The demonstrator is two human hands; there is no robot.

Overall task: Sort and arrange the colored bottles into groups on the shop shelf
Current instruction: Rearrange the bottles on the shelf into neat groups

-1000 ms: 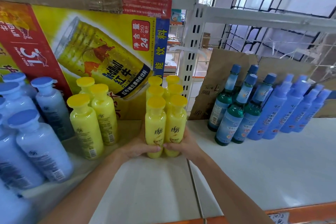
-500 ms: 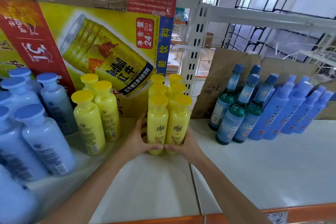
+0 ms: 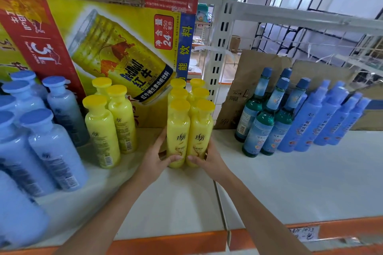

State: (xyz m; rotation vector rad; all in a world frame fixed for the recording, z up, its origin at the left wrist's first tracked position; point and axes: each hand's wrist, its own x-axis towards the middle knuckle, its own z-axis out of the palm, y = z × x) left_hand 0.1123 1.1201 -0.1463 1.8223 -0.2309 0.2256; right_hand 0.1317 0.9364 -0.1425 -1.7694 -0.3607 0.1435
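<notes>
Six yellow bottles stand as a tight cluster of yellow bottles (image 3: pixel 195 124) at the middle of the white shelf (image 3: pixel 290 182), two across and three deep from near to far. Each stands upright with its long axis vertical, its yellow cap at the top and its base on the shelf. The printed labels of the two nearest face the near side.

The left hand (image 3: pixel 156 160) clasps the cluster's left flank low down, with its thumb laid across the front of the near-left bottle and its fingers reaching up along the side. The right hand (image 3: pixel 209 161) mirrors it on the right flank, thumb across the front of the near-right bottle. Its other fingers are hidden behind the bottles. The two thumbs nearly meet, so both hands are closed around the group, squeezing it between them.

To the left, apart from the cluster, stands a trio of yellow bottles (image 3: pixel 107 126) of the same kind, caps up. Farther left are the pale blue bottles (image 3: pixel 51 145) with broad blue caps, running toward the near left corner.

To the right, past a gap, stand the green bottles (image 3: pixel 265 126) with blue caps and long necks, and just beside them the blue spray bottles (image 3: pixel 323 120), all upright.

A Red Bull carton (image 3: pixel 103 47) stands at the far left behind the yellow groups. Brown cardboard (image 3: pixel 244 80) leans behind the green bottles, and a white slotted upright (image 3: pixel 219 47) rises between the two. An orange strip (image 3: pixel 165 242) runs along the shelf's near edge.
</notes>
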